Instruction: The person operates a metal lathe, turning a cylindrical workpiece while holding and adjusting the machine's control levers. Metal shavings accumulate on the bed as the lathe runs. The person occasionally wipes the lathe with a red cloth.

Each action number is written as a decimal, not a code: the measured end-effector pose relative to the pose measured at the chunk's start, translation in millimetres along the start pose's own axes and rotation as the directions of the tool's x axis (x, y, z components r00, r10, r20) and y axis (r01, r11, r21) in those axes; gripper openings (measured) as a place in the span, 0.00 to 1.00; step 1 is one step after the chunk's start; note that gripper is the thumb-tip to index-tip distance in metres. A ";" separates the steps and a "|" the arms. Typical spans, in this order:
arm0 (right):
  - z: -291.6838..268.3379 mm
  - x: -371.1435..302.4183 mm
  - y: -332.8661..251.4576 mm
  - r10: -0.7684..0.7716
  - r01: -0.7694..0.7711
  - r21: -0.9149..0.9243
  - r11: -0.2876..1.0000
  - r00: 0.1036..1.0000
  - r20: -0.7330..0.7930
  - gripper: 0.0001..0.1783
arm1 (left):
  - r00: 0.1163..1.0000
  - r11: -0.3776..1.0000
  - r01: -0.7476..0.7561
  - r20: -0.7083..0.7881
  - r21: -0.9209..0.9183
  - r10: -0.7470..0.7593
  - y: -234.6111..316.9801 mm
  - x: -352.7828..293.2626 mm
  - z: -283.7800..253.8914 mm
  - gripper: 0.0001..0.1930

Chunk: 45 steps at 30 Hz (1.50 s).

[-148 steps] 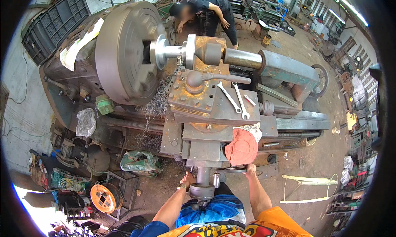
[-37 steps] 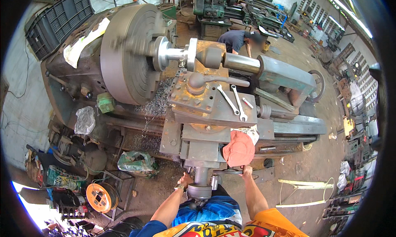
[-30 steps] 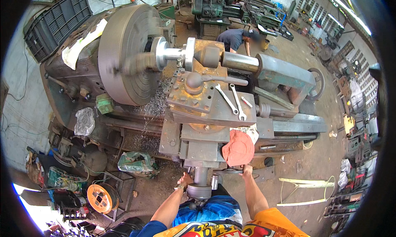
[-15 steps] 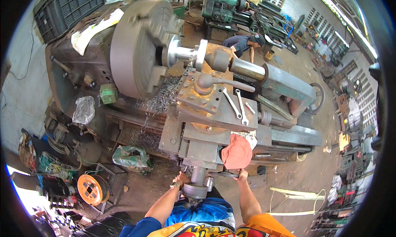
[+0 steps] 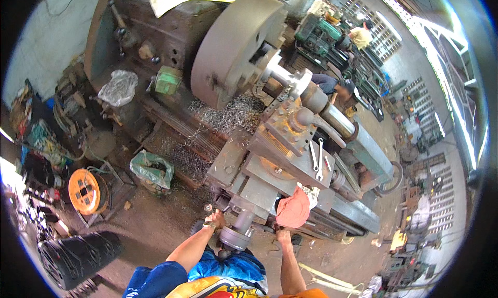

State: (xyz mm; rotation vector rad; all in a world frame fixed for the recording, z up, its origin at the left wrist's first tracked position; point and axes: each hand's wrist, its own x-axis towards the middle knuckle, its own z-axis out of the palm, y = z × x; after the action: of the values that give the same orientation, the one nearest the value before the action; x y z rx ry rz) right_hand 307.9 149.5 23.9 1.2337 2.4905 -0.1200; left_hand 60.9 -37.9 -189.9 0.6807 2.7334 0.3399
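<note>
Tool post (image 5: 284, 134): my landmark, a rust-stained block topped by a ball-hubbed lever (image 5: 329, 130).
Left hand (image 5: 217, 220): I see it below and left of the tool post, beside a small round-ended handle (image 5: 208, 208); its fingers are curled, but I cannot tell whether they close on anything.
Right hand (image 5: 283, 236): I find it below the tool post, just under the cap, fingers bent near the dark handwheel (image 5: 265, 228); I cannot make out whether they wrap its rim.
Handwheel: below the tool post, partly covered by the cap.
Cap (image 5: 293, 209): faded red cloth, below the tool post.
Collar (image 5: 235, 240): a round metal drum below the tool post, between both hands.
Wrenches (image 5: 314, 155): two, lying right of the tool post.
Workpiece (image 5: 280, 74): bright metal, above the tool post.
Chuck (image 5: 228, 54): large and round, up and left of the tool post.
Shavings (image 5: 228, 114): heaped left of the tool post.
Co-worker (image 5: 326, 84): bent low, beyond the tool post.
</note>
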 end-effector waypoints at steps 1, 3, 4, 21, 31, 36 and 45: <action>-7.7 -4.5 1.8 -0.159 0.158 0.126 0.979 0.987 -0.003 0.19 | 0.995 0.996 0.089 0.054 0.011 -0.089 10.5 -3.5 2.9 0.08; -23.0 -5.3 -3.2 -0.064 0.015 0.316 0.949 0.987 0.145 0.21 | 0.997 0.902 -0.036 0.041 -0.431 0.059 22.1 2.5 7.5 0.07; -30.8 -3.2 -8.5 0.068 -0.183 0.361 0.914 0.949 0.308 0.28 | 0.999 0.942 -0.049 -0.006 -0.333 0.050 26.8 1.6 8.6 0.08; -92.1 8.9 -46.9 0.136 -0.377 0.297 0.877 0.788 0.600 0.59 | 0.879 0.974 -0.145 0.429 -0.177 0.209 30.0 -5.8 -82.8 0.21; -47.5 6.0 -24.4 0.185 -0.379 0.440 0.814 0.888 0.421 0.51 | 0.907 0.949 -0.189 0.325 -0.253 0.267 25.9 -8.6 -57.0 0.11; -45.0 5.9 -24.2 0.184 -0.345 0.431 0.834 0.910 0.372 0.45 | 0.891 0.934 -0.134 0.373 -0.333 0.260 25.1 -8.7 -69.3 0.12; -97.4 -6.1 -51.9 0.027 -0.242 0.588 0.772 0.936 0.350 0.34 | 0.889 0.946 -0.289 0.325 -0.150 0.323 25.8 -14.7 -73.7 0.13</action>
State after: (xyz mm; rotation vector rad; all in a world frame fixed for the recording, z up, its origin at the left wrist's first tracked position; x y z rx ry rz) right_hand 243.6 135.4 112.7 1.4802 2.1092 -1.1032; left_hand 58.6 -34.2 -110.5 1.0413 2.2606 0.3802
